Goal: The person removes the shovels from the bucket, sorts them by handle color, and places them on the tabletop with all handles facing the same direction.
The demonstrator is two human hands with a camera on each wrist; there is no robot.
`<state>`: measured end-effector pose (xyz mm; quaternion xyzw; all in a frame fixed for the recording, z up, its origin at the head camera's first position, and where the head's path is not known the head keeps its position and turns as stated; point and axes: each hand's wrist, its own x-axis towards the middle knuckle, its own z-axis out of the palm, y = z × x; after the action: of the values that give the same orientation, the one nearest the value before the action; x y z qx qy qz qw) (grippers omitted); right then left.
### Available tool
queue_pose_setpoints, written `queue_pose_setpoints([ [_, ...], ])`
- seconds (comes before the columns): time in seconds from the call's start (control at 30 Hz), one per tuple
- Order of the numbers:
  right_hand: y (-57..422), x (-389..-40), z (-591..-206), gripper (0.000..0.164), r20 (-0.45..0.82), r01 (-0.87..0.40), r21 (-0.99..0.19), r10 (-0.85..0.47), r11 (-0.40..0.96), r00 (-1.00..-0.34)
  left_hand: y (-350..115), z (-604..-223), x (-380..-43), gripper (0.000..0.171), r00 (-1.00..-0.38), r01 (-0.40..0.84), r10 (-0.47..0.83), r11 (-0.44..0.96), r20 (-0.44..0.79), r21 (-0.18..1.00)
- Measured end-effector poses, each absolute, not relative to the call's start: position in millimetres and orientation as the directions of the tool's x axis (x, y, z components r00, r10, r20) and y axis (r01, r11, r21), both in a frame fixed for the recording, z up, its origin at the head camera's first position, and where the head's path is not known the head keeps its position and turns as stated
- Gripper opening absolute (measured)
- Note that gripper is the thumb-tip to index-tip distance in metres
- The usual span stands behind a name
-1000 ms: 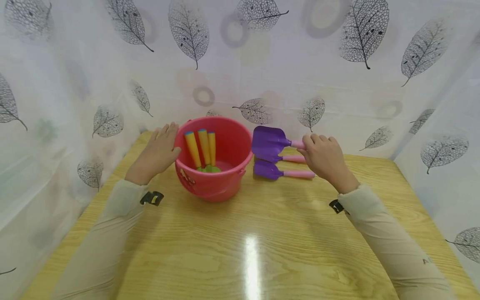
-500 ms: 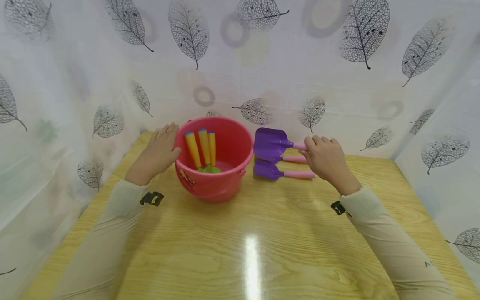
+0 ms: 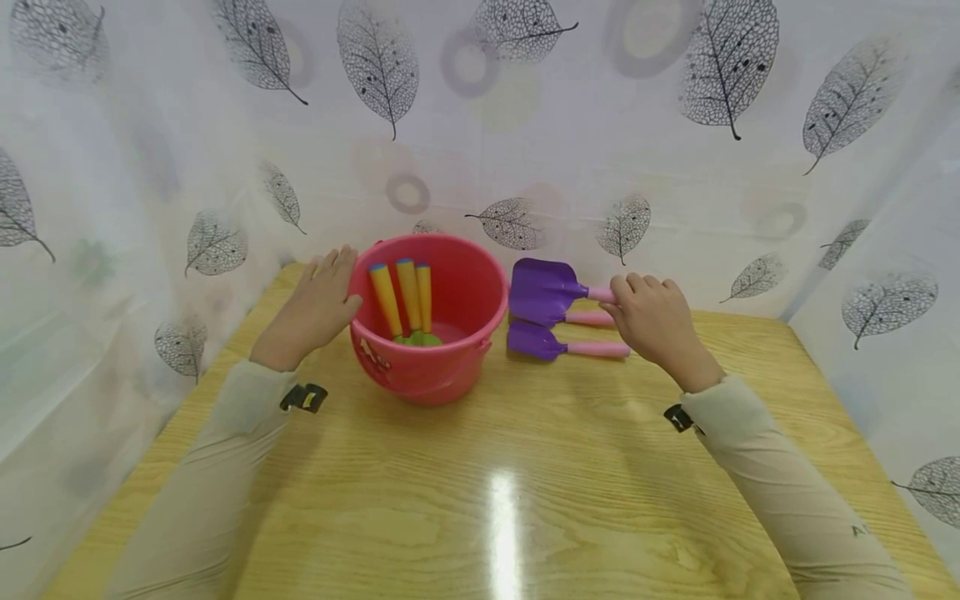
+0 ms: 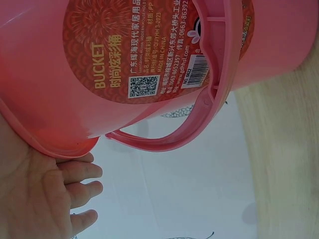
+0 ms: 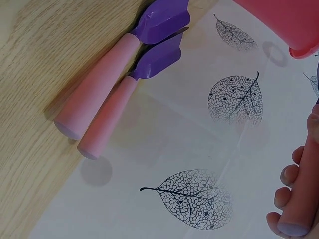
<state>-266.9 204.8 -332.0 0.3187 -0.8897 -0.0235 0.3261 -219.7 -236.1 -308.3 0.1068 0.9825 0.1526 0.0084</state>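
Note:
A red bucket (image 3: 438,362) stands on the table, and my left hand (image 3: 309,307) rests against its left rim with relaxed fingers, as the left wrist view also shows. Inside the bucket, several yellow handles (image 3: 408,293) with blue ends rise from green heads. My right hand (image 3: 651,318) grips the pink handle of a purple toy shovel (image 3: 544,283), held above the table right of the bucket; the right wrist view shows fingers curled round the handle (image 5: 302,191). Below it lie two more purple shovels, the front one (image 3: 536,340) and another (image 5: 160,59), with pink handles.
The wooden table (image 3: 420,500) reaches forward to a pale curtain (image 3: 480,142) with leaf prints, which also hangs at both sides. The bucket's pink carry handle (image 4: 199,114) hangs down along its wall, near a printed label (image 4: 144,55).
My right hand has moved slightly right and a little down with the shovel, so its blade sits slightly farther right. My left hand and the bucket look unchanged.

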Motion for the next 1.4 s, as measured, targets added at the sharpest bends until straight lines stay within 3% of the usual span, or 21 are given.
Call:
queue_pose_setpoints([
  [0.4, 207.0, -265.5, -335.6, 0.027, 0.558, -0.565, 0.248, -0.593, 0.787, -0.581, -236.3, -308.9, -219.8, 0.066, -0.977, 0.209, 0.212, 0.931, 0.024, 0.3],
  [0.73, 207.0, -263.9, -339.4, 0.028, 0.52, -0.568, 0.23, -0.593, 0.79, -0.615, -237.7, -310.9, -221.5, 0.067, -0.979, 0.199, 0.202, 0.931, 0.021, 0.308],
  [1.1, 211.8, -264.1, -346.9, 0.031, 0.509, -0.586, 0.264, -0.626, 0.767, -0.591, -237.1, -309.7, -221.3, 0.067, -0.979, 0.195, 0.203, 0.931, 0.006, 0.309],
  [1.4, 213.7, -262.9, -351.1, 0.031, 0.461, -0.572, 0.263, -0.621, 0.777, -0.633, -236.0, -308.1, -219.9, 0.066, -0.979, 0.197, 0.205, 0.931, 0.005, 0.308],
])
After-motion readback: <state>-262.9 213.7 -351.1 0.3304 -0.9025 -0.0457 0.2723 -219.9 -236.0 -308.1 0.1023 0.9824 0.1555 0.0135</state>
